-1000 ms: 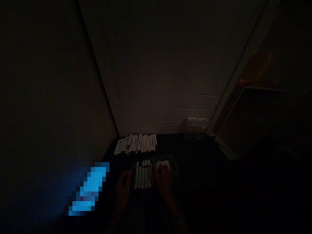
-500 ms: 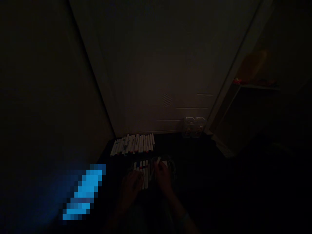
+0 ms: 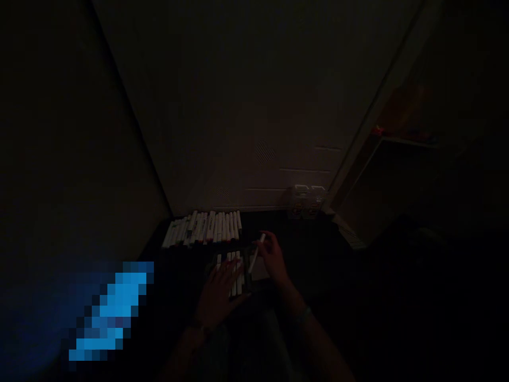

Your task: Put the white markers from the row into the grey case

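Note:
A slim white marker (image 3: 255,258) slants between the fingers and thumb of my right hand (image 3: 275,261). Fingers spread, my left hand (image 3: 217,294) lies over several white markers (image 3: 239,281) set side by side, touching them and partly hiding them. These appear to lie in one half of a dark-edged, see-through case. Under my right hand is the case's other half, with a pale panel (image 3: 260,269) in it. Behind the case, a long row of white markers (image 3: 210,227) lies on the dark surface (image 3: 262,220). The dim light hides fine detail.
Two clear cases with handles (image 3: 305,202) stand against the pale wall (image 3: 246,122) at the back right. A bright blue, pixelated patch (image 3: 115,307) glows at the lower left. Further right is a shelf-like unit (image 3: 369,175) with an orange object (image 3: 409,106) on top.
My right hand has lifted up and away from the case with the marker, which now shows at full length. My left hand has spread and slid right over the markers. The view has shifted slightly.

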`<action>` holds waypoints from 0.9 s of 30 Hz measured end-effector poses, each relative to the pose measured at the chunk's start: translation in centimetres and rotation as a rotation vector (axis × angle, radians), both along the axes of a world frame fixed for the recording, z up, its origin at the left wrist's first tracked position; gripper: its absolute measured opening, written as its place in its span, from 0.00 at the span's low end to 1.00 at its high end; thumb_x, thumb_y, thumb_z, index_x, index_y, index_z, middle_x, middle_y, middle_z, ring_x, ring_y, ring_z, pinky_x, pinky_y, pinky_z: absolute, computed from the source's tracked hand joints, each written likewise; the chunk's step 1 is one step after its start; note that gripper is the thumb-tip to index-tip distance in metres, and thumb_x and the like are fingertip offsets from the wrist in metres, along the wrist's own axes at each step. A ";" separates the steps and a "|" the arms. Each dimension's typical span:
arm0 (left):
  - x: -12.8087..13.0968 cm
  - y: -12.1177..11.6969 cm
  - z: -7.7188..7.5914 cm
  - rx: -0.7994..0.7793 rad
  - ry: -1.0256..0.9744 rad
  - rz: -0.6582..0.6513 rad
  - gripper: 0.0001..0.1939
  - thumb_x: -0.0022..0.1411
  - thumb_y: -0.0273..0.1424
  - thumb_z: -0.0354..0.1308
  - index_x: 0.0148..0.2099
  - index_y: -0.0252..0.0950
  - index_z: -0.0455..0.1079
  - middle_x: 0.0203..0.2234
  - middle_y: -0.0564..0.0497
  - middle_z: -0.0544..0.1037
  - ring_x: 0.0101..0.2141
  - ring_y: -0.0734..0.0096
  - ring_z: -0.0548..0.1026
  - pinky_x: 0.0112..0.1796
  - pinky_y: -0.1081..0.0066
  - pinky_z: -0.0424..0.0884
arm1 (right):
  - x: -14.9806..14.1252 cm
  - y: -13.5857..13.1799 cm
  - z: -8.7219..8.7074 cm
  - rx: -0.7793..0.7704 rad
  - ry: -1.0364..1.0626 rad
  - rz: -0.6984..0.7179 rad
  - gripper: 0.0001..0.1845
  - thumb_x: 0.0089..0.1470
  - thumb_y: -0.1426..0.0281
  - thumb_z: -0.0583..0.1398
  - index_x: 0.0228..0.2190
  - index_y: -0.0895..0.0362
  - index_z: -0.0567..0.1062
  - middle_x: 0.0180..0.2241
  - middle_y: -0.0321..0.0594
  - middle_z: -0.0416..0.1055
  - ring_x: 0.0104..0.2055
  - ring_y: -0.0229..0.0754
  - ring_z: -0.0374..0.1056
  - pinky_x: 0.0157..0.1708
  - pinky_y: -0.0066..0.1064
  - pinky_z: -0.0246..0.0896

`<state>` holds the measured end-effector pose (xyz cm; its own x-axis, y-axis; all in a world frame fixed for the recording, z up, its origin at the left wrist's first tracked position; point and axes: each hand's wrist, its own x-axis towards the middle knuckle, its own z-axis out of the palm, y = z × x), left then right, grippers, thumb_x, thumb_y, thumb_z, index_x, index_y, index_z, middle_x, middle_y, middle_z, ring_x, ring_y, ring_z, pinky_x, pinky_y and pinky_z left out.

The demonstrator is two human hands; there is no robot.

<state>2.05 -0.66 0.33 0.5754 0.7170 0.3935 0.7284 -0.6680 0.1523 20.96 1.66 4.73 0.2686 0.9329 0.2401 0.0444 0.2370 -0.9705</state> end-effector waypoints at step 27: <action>0.1 -0.6 1.1 -0.044 -0.218 0.131 0.39 0.47 0.52 0.53 0.58 0.37 0.56 0.55 0.44 0.62 0.56 0.54 0.56 0.53 0.58 0.54 | 0.0 3.3 -1.6 0.002 -0.183 0.109 0.15 0.51 0.58 0.56 0.35 0.56 0.70 0.26 0.33 0.70 0.28 0.34 0.66 0.26 0.22 0.59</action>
